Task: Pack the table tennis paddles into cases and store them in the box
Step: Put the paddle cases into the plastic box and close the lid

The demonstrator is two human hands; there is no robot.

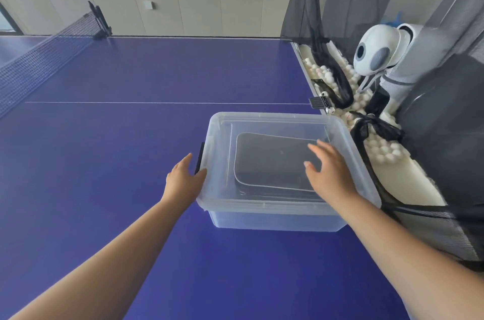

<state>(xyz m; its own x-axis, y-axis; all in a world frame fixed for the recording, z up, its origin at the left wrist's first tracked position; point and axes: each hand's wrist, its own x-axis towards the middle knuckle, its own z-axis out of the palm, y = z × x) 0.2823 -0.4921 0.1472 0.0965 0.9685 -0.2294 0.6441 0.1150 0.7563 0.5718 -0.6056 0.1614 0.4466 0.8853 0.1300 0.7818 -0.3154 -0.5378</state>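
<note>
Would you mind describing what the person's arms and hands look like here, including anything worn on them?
Both forearms are bare up to the frame edge, with no sleeves in view. The left hand and right hand wear no gloves, and no rings, watch or bracelets show at either wrist. No markings are visible on them.

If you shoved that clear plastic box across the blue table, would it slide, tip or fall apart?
The box would probably slide: it sits flat on the smooth table. Tipping looks unlikely, since it is wide and low. It is likely light, as only a flat dark case shows through the lid. The thin walls may flex a little.
</note>
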